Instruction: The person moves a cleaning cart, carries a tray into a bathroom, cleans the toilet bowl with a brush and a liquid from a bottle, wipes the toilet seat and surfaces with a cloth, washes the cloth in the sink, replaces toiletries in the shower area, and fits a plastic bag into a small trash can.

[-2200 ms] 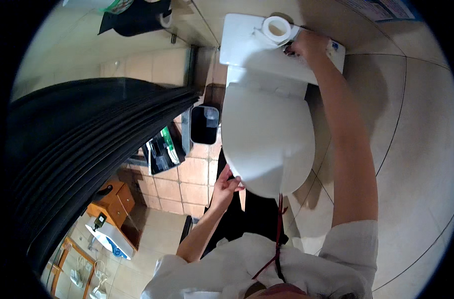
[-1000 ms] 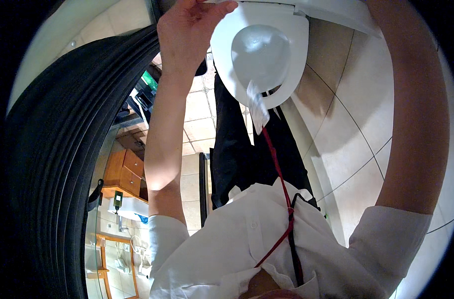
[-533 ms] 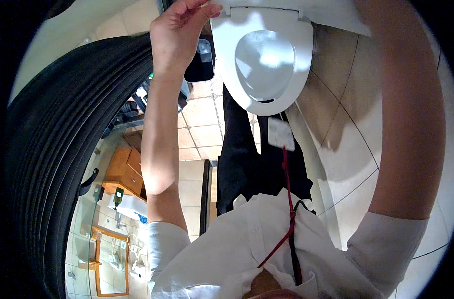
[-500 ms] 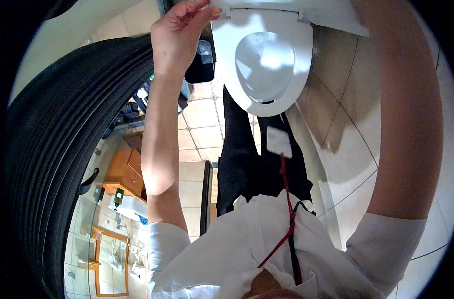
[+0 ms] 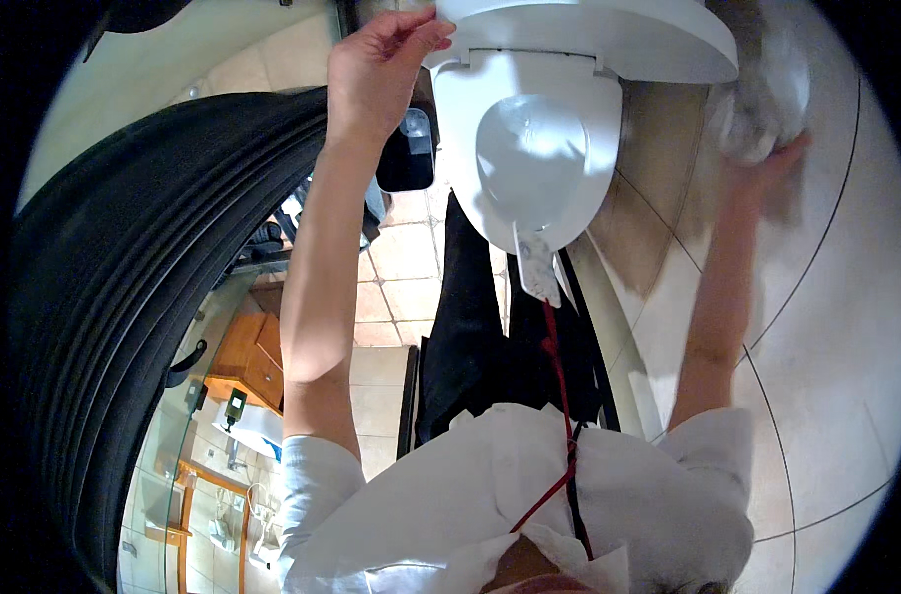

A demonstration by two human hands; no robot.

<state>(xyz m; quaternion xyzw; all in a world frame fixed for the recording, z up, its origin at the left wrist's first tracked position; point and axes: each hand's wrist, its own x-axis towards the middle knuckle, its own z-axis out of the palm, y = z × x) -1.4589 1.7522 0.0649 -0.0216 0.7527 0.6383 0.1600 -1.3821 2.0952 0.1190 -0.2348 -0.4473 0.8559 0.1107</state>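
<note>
The white toilet lid point(image 5: 589, 40) is raised, and my left hand point(image 5: 383, 74) is closed with thumb and fingers pinched at its left edge. Below the lid, the toilet seat point(image 5: 452, 148) lies down on the bowl. To the right of the lid, near the tiled wall, my right hand point(image 5: 767, 163) is smeared by motion. It is closed round a wad of crumpled white paper or cloth point(image 5: 767, 94); the blur hides which.
A dark bin point(image 5: 407, 153) stands left of the toilet. Black pleated fabric point(image 5: 163, 257) hangs at the far left, beside a glass panel point(image 5: 178, 426). A badge point(image 5: 539, 272) on a red lanyard dangles before the seat's front. A wooden cabinet point(image 5: 242, 361) is farther left.
My right hand has come into view from beyond the upper edge, drawn back to the right of the lid with the white wad. The left hand stays at the lid. The badge has swung.
</note>
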